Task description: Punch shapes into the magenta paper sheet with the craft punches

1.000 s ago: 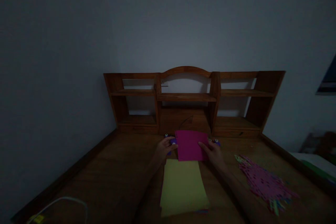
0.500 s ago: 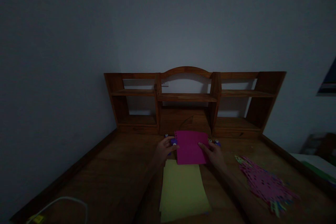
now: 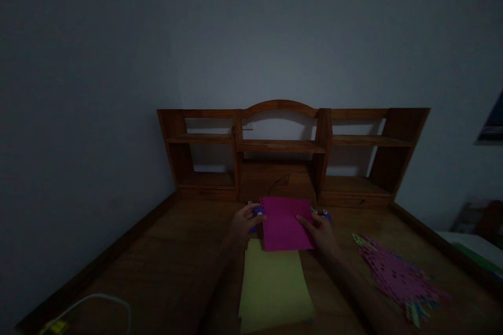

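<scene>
Far left of the magenta sheet (image 3: 283, 223), at the near desk edge: a pale cable (image 3: 94, 303) looping over the wooden desk (image 3: 168, 261), a small yellow tag at its end. Just left of the sheet: left hand (image 3: 243, 224), fingers curled onto a purple punch (image 3: 257, 212) set against the sheet's left edge; too dim to tell how firmly closed. Centre: the sheet itself, held above the desk in front of the shelf unit (image 3: 291, 152), a row of small holes along its left margin. Directly below the sheet, toward the viewer: a yellow paper stack (image 3: 273, 285) lying flat, its far edge tucked under the sheet. At the sheet's right edge: right hand (image 3: 321, 231), thumb and fingers pinched on the sheet. Just behind that hand: more small purple punches (image 3: 324, 214). Well right of the sheet: a scatter of punched pink scraps (image 3: 395, 275) on the desk.
</scene>
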Available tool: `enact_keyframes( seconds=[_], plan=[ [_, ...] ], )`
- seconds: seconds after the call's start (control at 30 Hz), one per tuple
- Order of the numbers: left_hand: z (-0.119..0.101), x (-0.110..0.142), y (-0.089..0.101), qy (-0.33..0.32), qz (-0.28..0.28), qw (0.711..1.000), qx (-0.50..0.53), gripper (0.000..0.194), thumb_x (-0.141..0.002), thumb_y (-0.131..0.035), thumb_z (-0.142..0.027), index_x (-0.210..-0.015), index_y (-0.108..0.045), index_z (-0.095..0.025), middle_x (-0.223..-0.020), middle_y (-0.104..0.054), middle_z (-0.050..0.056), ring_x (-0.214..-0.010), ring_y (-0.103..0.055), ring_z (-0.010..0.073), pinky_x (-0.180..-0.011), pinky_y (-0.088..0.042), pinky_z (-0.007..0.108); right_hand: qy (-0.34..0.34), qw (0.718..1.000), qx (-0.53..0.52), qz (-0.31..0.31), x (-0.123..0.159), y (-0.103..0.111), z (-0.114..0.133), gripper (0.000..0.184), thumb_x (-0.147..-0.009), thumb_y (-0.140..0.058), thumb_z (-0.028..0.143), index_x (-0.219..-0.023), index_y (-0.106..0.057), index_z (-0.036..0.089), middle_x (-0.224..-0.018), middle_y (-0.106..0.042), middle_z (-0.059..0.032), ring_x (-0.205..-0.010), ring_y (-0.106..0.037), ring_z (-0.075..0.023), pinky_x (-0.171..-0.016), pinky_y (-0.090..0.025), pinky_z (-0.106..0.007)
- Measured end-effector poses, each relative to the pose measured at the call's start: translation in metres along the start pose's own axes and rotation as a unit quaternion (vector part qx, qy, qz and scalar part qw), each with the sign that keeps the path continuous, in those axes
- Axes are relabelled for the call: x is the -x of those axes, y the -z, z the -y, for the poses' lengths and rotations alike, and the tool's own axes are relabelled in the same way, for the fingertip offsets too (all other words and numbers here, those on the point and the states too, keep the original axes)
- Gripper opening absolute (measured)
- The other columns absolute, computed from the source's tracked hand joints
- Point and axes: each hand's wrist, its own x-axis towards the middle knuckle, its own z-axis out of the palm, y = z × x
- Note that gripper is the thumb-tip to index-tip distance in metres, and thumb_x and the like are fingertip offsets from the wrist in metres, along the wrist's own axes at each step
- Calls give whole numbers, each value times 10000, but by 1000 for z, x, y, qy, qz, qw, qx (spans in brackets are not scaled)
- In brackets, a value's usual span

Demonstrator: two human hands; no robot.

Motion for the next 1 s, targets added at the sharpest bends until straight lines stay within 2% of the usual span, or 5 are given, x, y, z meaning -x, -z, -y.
enact_keyframes(
  seconds=[0.2,0.4,0.57,0.77,1.0],
  plan=[
    [-4,4,-2,-1,7,1000,-10,506,-570,-868,-354,-1002,-699,-150,-1015,-741,108,-958,-688,248,-879,-516,339,11,1000,-1,-17,-1,0,-3,398,-800,-721,527,-943,-736,156,-889,-723,-78,-720,-639,-228,-586,-490,-283],
    [-4,3,-1,9,10,1000,-2,516,-570,-869,-358,-1012,-701,-150,-1011,-742,115,-943,-691,246,-887,-514,347,0,1000,-24,1,-1,-1,-2,405,-795,-726,538,-953,-735,166,-928,-725,-79,-740,-644,-226,-614,-506,-285],
    [-4,2,0,-4,-4,1000,18,506,-564,-871,-359,-995,-707,-151,-1020,-738,122,-937,-688,249,-884,-510,350,7,1000,-30,-1,0,-3,-1,410,-783,-735,542,-938,-737,162,-878,-724,-68,-702,-638,-219,-584,-496,-276],
    [-8,6,-2,7,2,1000,20,510,-564,-874,-372,-992,-706,-152,-1018,-738,124,-945,-688,255,-872,-510,349,-1,1000,-16,-10,2,-4,3,449,-774,-724,566,-959,-741,157,-896,-726,-83,-729,-652,-249,-598,-517,-308],
    [2,2,-1,10,24,998,53,510,-623,-852,-417,-1027,-700,-146,-1020,-736,116,-881,-691,226,-815,-525,323,-1,1000,-11,-8,2,-4,9,491,-752,-732,591,-959,-746,146,-906,-730,-88,-736,-661,-250,-615,-525,-313]
  ],
)
